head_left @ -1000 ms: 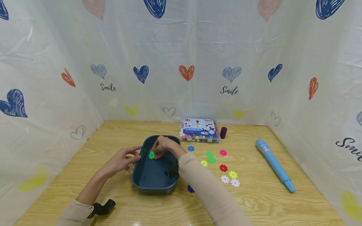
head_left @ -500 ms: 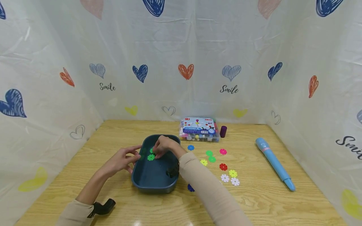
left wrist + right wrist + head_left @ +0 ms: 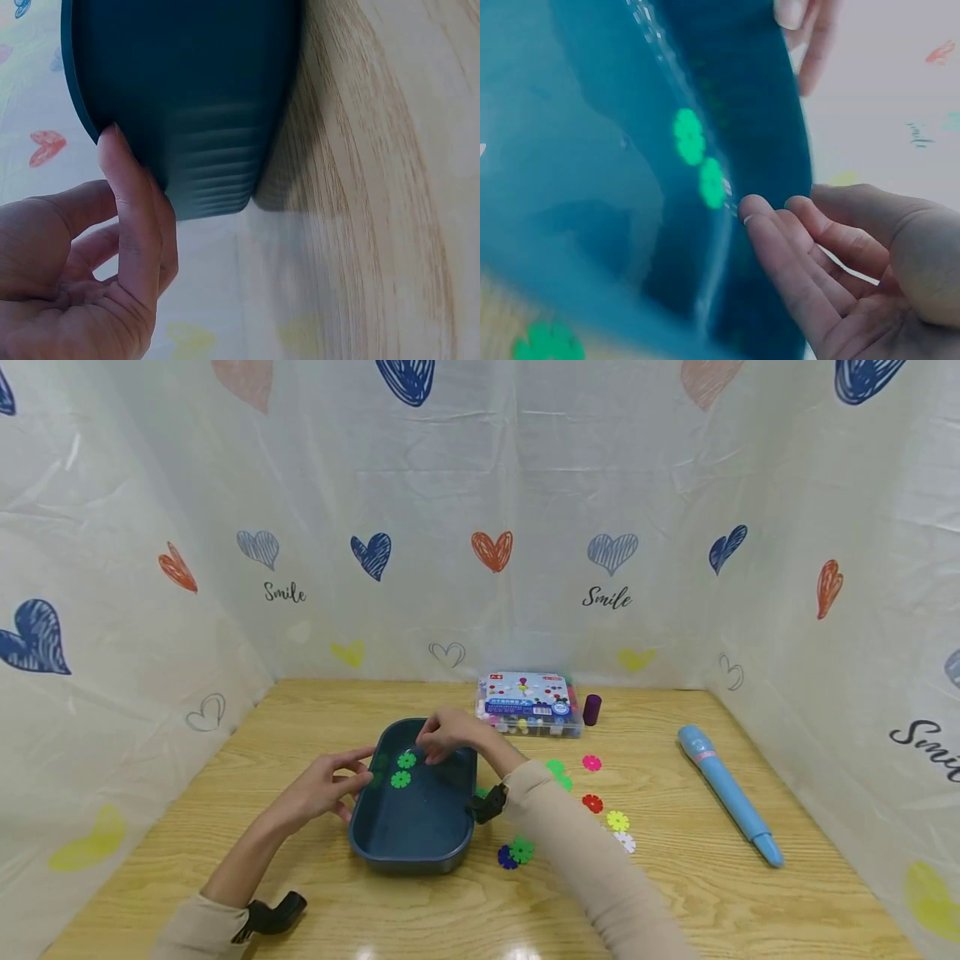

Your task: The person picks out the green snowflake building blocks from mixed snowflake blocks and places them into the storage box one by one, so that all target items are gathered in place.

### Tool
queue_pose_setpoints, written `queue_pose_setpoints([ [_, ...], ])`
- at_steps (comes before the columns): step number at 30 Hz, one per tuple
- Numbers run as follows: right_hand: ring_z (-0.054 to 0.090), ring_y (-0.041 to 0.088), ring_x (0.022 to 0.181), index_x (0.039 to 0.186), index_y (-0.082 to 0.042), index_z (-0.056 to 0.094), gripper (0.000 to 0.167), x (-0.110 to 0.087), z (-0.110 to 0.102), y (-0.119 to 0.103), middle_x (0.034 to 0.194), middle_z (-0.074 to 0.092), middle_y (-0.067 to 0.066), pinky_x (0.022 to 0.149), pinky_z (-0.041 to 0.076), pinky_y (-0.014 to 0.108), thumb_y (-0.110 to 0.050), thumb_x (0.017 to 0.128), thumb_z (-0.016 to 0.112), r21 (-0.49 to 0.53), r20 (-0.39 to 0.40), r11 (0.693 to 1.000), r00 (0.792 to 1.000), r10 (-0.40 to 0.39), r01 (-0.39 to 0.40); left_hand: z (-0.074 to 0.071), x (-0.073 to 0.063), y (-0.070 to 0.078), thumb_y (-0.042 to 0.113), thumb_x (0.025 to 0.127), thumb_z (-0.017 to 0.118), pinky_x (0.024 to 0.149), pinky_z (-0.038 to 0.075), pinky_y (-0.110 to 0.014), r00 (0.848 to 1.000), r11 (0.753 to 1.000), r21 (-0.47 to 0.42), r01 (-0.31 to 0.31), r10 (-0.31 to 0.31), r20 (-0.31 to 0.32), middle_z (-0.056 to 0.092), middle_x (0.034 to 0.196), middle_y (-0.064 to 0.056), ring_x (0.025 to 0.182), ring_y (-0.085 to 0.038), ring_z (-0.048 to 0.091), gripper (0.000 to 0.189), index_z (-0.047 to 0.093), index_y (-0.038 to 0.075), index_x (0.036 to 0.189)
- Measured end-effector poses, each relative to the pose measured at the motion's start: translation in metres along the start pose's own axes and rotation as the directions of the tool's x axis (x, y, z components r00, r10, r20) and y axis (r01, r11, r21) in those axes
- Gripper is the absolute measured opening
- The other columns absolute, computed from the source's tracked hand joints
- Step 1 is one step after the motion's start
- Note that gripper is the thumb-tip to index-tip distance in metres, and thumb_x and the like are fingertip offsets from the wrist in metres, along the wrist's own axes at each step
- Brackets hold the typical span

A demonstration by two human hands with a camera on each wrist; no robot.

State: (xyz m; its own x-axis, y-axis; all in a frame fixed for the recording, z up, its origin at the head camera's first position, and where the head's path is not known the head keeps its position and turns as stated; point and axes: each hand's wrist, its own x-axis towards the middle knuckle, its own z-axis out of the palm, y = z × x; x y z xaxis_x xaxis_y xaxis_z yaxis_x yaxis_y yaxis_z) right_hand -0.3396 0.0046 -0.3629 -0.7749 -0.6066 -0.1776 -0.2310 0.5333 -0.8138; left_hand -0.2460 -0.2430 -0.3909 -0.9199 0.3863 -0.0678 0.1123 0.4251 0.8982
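Two green notched plastic discs lie on the floor of a dark blue-green bin, near its left wall. My right hand is over the far right part of the bin. It holds nothing, and its fingers are apart from its thumb in the right wrist view. At the bin's left rim my left hand holds the edge, with fingertips against the wall in the left wrist view. The bin hides part of that hand.
Loose discs lie right of the bin: pink, red, yellow, white, green and dark blue. My right arm covers others. Behind stand a clear parts box and purple cylinder; a blue microphone-shaped object lies right.
My right hand has lifted away from the green discs and shifted right and back. Both discs now show fully in the bin. My left hand stays at the rim.
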Motion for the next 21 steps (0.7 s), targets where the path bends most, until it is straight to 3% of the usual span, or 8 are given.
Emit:
queue_pose_setpoints([
  [6,0.074,0.025,0.082,0.116,0.008,0.067,0.030,-0.022,-0.022,0.006,0.105,0.071,0.026,0.082,0.061,0.042,-0.014,0.100,0.056,-0.011,-0.021,0.998,0.998,-0.056,0.055,0.002,-0.001,0.000,0.019,0.102,0.053,0.054,0.059,-0.038,1.000,1.000,0.008,-0.001,0.001,-0.026,0.051,0.107,-0.022,0.069,-0.016,0.058,0.056,0.034,0.004,0.152],
  [13,0.073,0.034,0.087,0.114,0.006,0.067,0.028,-0.051,-0.044,0.012,0.110,0.066,0.029,0.072,0.062,0.032,-0.016,0.100,0.058,0.008,-0.053,0.996,0.995,-0.090,0.091,0.008,-0.006,0.006,0.016,0.101,0.054,0.053,0.059,-0.035,0.998,0.998,0.064,-0.006,0.010,-0.067,0.054,0.115,-0.025,0.073,-0.016,0.060,0.054,0.037,0.000,0.150],
  [16,0.073,0.034,0.087,0.114,0.006,0.067,0.028,-0.067,-0.053,0.016,0.108,0.067,0.029,0.071,0.062,0.031,-0.017,0.100,0.058,-0.010,-0.071,0.995,0.992,-0.105,0.104,0.009,-0.007,0.007,0.015,0.101,0.055,0.054,0.059,-0.038,0.998,0.997,0.081,-0.021,0.025,-0.058,0.054,0.118,-0.028,0.073,-0.017,0.062,0.055,0.035,-0.002,0.150],
  [21,0.074,0.024,0.079,0.111,0.002,0.070,0.027,-0.093,-0.066,0.031,0.098,0.071,0.022,0.071,0.062,0.030,-0.020,0.100,0.059,-0.049,-0.110,0.995,0.989,-0.097,0.092,0.010,-0.008,0.005,0.013,0.099,0.057,0.055,0.059,-0.043,0.999,0.996,0.085,-0.021,0.025,-0.048,0.052,0.122,-0.028,0.069,-0.017,0.062,0.057,0.036,-0.002,0.150],
])
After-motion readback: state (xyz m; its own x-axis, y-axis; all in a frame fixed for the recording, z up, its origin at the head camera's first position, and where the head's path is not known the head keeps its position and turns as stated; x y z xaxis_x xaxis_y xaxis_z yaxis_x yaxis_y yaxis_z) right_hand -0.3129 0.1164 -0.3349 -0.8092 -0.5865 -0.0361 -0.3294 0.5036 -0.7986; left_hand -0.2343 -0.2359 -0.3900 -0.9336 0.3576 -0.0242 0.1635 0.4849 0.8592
